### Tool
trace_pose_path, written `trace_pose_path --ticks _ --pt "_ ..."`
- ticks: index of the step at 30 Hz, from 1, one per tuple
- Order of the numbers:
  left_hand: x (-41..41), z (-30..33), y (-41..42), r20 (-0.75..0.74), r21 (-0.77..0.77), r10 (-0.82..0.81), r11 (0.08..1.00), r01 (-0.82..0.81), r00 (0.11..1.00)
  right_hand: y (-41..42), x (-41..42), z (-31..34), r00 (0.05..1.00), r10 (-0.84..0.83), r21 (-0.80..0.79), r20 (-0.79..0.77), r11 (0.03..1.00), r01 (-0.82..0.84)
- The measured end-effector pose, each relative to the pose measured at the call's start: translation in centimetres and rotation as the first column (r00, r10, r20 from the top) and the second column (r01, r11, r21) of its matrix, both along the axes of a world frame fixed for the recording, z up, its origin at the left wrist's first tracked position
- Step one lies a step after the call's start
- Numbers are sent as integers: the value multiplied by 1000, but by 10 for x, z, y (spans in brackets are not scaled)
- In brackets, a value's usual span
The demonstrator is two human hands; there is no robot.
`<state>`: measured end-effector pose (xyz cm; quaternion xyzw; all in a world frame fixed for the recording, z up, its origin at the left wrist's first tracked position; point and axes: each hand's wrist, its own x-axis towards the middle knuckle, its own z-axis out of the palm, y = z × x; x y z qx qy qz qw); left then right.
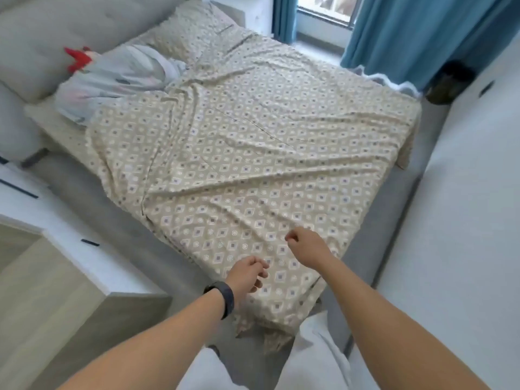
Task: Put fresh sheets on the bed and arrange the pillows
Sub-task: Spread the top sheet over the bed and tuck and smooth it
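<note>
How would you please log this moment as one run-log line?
stage: spreading sheet | patterned sheet: wrinkled, covering bed | left hand: over near edge | right hand: loosely closed above sheet | pillow: at headboard

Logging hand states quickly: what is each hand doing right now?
Left hand: fingers loosely curled above the sheet, holding nothing.
Right hand: closed in a loose fist; a pinch on the sheet cannot be told.

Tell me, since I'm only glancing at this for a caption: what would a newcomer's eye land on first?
The patterned beige sheet dominates, spread wrinkled across the bed, its near corner hanging over the foot. At that near end hover the left hand, a dark band on its wrist, and the right hand, fingers curled. Far left by the headboard sits a red toy beside bunched pale fabric.
</note>
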<state>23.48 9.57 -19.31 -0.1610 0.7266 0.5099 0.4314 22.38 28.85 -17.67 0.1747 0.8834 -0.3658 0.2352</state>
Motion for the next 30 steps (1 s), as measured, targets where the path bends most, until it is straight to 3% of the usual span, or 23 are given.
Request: trace_pose_path --ticks 3,6,10,14,15,20,22,24,25,27,30 --pt "17 -42 -26 59 -92 -204 974 209 977 -2 60 -37 978 -100 76 184 993 87" --pt "33 -80 -40 34 -177 -367 913 367 930 -12 108 -70 949 -55 93 309 995 27" --pt "51 -114 -39 -39 -262 -595 781 567 803 -26 128 -113 953 -92 131 288 990 56" --pt "27 -189 -17 -187 -447 -860 505 738 475 -30 105 -186 978 61 312 198 942 -122" --pt "21 -215 -14 -233 -489 -870 491 721 434 -33 101 -211 981 85 362 172 921 -143" --pt "-34 -334 3 -421 -656 -877 472 589 233 -31 55 -330 992 119 466 37 876 -123" --pt "-52 -376 13 -511 -712 -856 469 523 72 -33 42 -379 989 143 502 -33 858 -107" --pt "-72 -412 34 -643 -712 -762 556 429 -81 -31 27 -424 979 157 582 -132 811 -52" --pt "-80 -421 43 -706 -677 -698 618 399 -117 -31 23 -433 974 140 588 -175 809 -11" --pt "-88 -441 61 -827 -555 -548 761 335 -125 -26 17 -456 956 97 569 -278 818 83" --pt "-100 -452 72 -886 -460 -457 855 239 -71 -19 14 -463 925 127 569 -359 815 109"
